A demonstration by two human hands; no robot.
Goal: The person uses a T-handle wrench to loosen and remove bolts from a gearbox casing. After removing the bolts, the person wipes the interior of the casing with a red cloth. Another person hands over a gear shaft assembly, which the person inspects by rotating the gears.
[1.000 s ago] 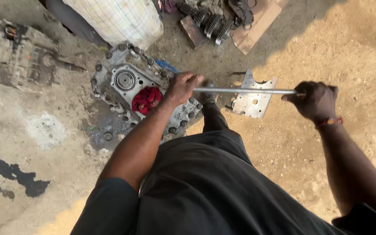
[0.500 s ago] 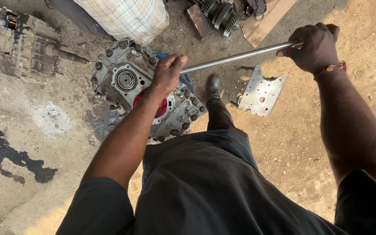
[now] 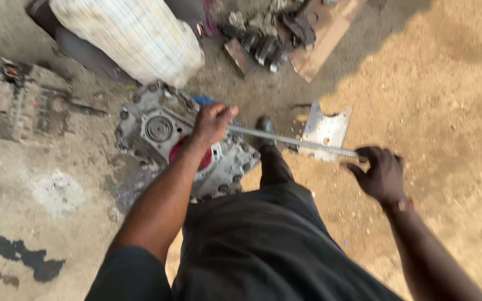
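Hands gripped one long steel bar [image 3: 294, 141]: our left hand [image 3: 212, 122] closed over the gearbox housing [image 3: 163, 134], right hand [image 3: 382, 174] curled on its outer end; housing lay open, red part unassembled.

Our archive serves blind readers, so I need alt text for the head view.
Seen from above, a person's left hand and right hand grip a long metal bar over a gearbox housing on dirt, a flat metal plate nearby.

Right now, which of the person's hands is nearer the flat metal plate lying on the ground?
Right. The right hand is beside the metal plate, at its lower right; the left hand is farther off, over the gear housing.
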